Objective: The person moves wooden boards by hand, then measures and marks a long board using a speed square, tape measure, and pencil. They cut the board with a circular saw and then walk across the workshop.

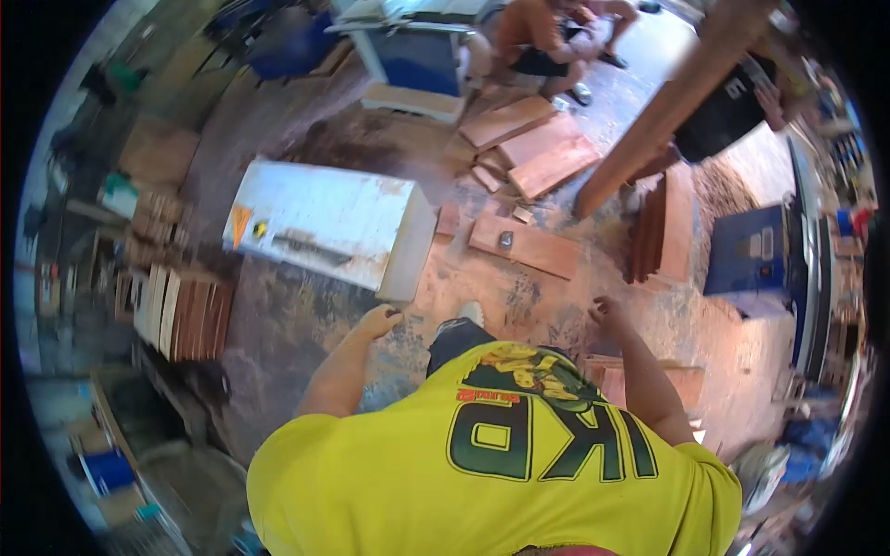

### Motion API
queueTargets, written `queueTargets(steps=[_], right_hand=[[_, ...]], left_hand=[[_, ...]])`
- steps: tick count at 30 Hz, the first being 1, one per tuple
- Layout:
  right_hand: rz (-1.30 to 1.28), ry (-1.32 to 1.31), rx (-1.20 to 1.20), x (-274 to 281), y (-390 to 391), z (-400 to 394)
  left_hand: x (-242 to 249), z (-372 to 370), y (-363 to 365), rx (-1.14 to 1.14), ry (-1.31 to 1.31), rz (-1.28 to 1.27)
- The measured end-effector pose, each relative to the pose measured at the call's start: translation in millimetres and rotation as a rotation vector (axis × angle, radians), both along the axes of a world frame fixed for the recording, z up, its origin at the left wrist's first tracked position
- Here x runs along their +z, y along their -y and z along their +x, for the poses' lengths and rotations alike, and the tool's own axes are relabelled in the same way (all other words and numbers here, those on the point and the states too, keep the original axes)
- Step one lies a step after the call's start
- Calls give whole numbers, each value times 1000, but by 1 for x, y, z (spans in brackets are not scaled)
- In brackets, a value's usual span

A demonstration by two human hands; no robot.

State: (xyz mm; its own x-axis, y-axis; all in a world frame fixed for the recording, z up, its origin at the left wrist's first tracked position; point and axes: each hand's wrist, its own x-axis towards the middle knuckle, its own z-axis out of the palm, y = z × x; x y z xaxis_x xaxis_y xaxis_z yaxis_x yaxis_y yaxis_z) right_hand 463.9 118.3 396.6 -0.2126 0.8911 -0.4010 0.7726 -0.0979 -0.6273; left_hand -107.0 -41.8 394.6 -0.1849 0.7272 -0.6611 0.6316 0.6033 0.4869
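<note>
My left hand [378,321] is held out over the floor, near the front corner of a white metal cabinet [324,218] lying flat. Its fingers are curled in; a small dark patch shows by the thumb, and I cannot make out whether anything is held. My right hand [607,318] hangs out to the other side with its fingers apart and nothing visible in it. Ahead of the hands, a wooden board [547,252] lies on the floor with a small dark object [505,240] on it. A short wood block [447,222] lies between board and cabinet.
Reddish planks [556,157] lie piled ahead, near a crouching person [538,42]. Another person in dark clothing [728,111] stands beside a long wooden beam [677,102]. Stacked boards [663,227] and a blue cabinet [749,246] stand right; more boards [185,310] stand left.
</note>
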Motion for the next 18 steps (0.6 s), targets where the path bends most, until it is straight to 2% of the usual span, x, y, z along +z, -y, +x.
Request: queueTargets(steps=[2,5,10,13,15,16,17,18], right_hand=[[59,-22,98,18,-19,-3],[148,-10,185,24,-32,16],[216,-23,336,4,7,98],[58,-19,274,-15,55,159],[-69,-110,349,-24,82,189],[-53,-114,317,-32,96,201],[-7,-142,398,-43,107,210],[35,-151,413,-71,110,220]], left_hand=[[-44,-5,45,45,-67,70],[-31,37,77,163,-69,24],[-6,137,85,179,-104,199],[45,188,70,271,-73,309],[71,199,58,317,-72,279],[78,204,48,361,-57,249],[54,191,43,347,-63,291],[52,190,37,341,-56,363]])
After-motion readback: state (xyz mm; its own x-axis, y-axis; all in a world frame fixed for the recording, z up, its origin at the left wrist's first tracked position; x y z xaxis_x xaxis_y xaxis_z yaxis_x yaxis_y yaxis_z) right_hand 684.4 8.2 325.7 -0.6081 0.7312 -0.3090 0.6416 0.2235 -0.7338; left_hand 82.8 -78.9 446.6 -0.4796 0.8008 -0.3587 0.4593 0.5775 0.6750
